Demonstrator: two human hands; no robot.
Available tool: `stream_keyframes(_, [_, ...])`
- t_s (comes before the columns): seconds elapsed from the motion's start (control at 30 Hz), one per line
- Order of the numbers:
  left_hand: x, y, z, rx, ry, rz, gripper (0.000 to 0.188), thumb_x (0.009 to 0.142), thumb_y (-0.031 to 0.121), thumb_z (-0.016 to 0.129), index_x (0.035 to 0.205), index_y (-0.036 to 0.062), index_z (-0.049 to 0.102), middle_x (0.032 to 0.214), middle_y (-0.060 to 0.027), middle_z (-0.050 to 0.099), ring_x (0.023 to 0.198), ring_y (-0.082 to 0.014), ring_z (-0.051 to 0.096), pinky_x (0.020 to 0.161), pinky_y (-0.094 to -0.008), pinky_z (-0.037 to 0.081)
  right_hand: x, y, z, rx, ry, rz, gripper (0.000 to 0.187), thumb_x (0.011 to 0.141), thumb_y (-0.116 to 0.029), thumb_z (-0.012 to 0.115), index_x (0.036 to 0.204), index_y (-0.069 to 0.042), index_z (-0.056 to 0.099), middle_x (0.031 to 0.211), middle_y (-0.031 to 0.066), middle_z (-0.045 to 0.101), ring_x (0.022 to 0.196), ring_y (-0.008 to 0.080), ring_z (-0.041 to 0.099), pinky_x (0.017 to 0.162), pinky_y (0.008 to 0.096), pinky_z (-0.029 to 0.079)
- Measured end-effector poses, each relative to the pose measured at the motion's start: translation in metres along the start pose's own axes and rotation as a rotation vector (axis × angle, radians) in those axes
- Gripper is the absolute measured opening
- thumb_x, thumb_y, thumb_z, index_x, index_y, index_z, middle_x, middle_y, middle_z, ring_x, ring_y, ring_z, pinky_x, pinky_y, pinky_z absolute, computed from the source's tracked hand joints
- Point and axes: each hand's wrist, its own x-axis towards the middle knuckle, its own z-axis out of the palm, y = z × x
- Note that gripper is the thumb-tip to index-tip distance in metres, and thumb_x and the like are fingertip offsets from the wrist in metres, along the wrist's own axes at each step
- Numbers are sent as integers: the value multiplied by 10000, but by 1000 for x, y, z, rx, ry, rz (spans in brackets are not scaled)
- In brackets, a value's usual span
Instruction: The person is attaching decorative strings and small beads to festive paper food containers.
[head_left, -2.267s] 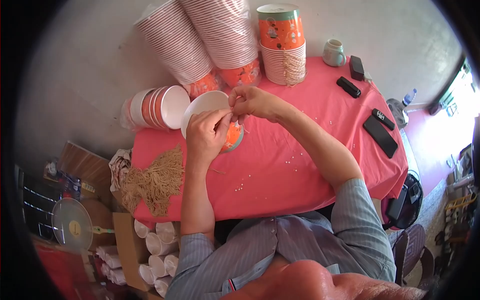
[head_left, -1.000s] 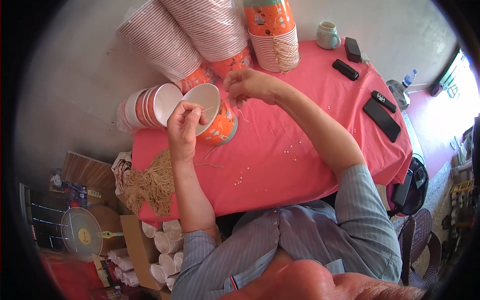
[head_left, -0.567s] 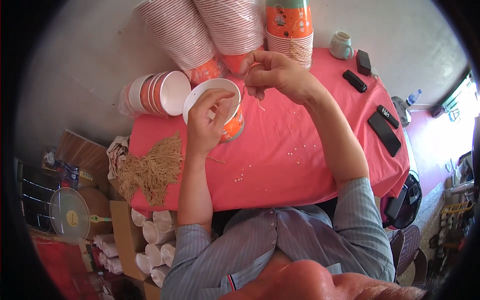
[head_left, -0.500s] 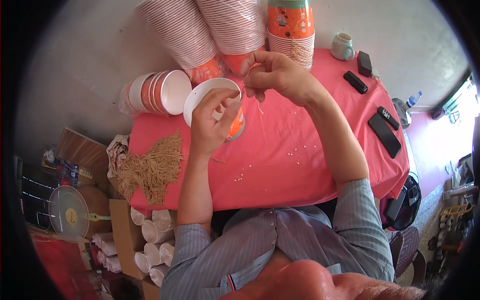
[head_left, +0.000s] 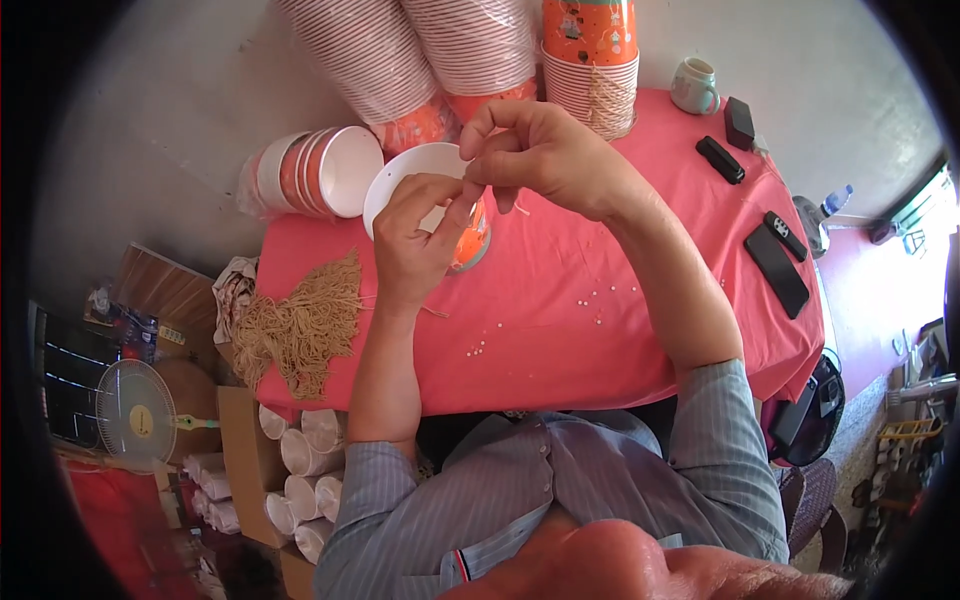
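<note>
A white-rimmed paper bucket [head_left: 402, 170] with an orange printed side stands on the table, partly hidden by my left hand. My left hand [head_left: 412, 232] is closed in a pinch at the bucket's near right rim. Its fingertips meet those of my right hand [head_left: 545, 160], also pinched, just above that rim. Between the fingers is a thin tan cord [head_left: 522, 209], mostly hidden, with a short end showing below my right hand. To the left of my left forearm lies a heap of cut tan cords [head_left: 305, 325].
Small white beads [head_left: 476, 349] lie scattered on the pink tablecloth [head_left: 540, 360]. Wrapped stacks of buckets [head_left: 365, 60] lean at the back, beside an upright stack [head_left: 590, 90]. Several nested buckets [head_left: 350, 175] lie left. A mug [head_left: 694, 88], phone [head_left: 776, 270] and remote [head_left: 785, 236] sit right.
My right hand has moved slightly left and my left fingertips have closed in, so both hands' fingertips now meet. The view has shifted a little.
</note>
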Motion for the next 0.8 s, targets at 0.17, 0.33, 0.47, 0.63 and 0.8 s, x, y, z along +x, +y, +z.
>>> stream_keyframes(0.17, [-1,-2,-6,-80,18,-51,233,975,35,718,1201,13,769,975,-69,770,866,-183,689,826,-345,546,3,9,3,34,-20,15,129,1001,-80,715,1105,-14,678,896,103,807,756,115,715,710,270,576])
stream_keyframes(0.33, [-3,9,-8,-86,9,71,259,956,31,724,1210,2,767,1022,-82,776,861,-190,681,826,-345,550,-1,3,5,38,-22,14,120,1005,-61,713,1111,-22,674,914,101,808,772,118,725,701,268,575])
stream_keyframes(0.47, [-2,11,-2,-42,31,28,242,920,14,793,1162,6,779,994,-75,774,853,-182,676,793,-336,554,-1,9,1,56,2,-24,114,1014,-50,710,1117,-23,670,918,89,796,759,117,720,700,262,576])
stream_keyframes(0.63, [-1,5,0,-47,2,-10,174,897,22,849,1061,13,790,912,-66,752,840,-181,665,772,-334,551,-1,6,3,68,-24,-22,115,1020,-41,706,1125,-19,665,917,85,786,732,114,704,702,261,578])
stream_keyframes(0.8, [2,8,-2,-60,-42,-39,156,912,9,828,1061,4,779,920,-68,737,852,-181,675,786,-335,550,-1,7,4,80,-34,-11,123,1022,-46,710,1133,-13,670,919,92,789,726,111,701,701,261,578])
